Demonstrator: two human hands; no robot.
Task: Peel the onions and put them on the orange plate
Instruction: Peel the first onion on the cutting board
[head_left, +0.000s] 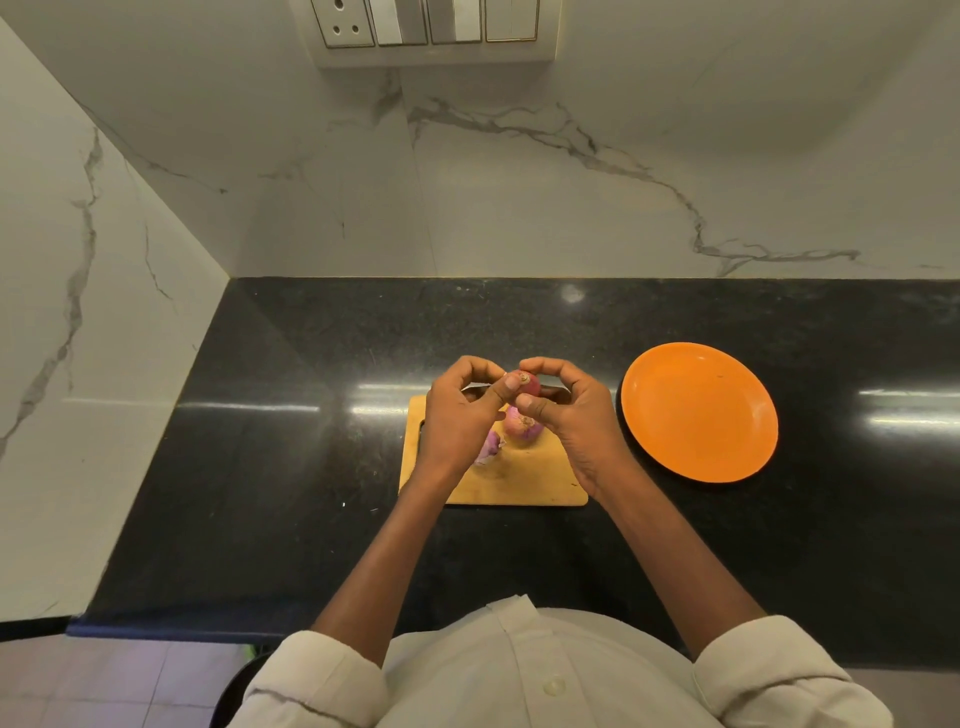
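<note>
A small red onion (529, 383) is held up above the wooden cutting board (519, 480). My left hand (460, 415) and my right hand (569, 410) both pinch it, thumbs and fingertips curled round its top. Two more purple-skinned onions lie on the board below: one (524, 428) under my right thumb, another (491, 448) partly hidden by my left hand. The orange plate (698, 410) sits to the right of the board, with nothing on it.
The board and plate rest on a black polished counter (291, 467). Marble walls close it at the back and on the left. A switch panel (431, 26) is on the back wall. The counter's front edge is near my body.
</note>
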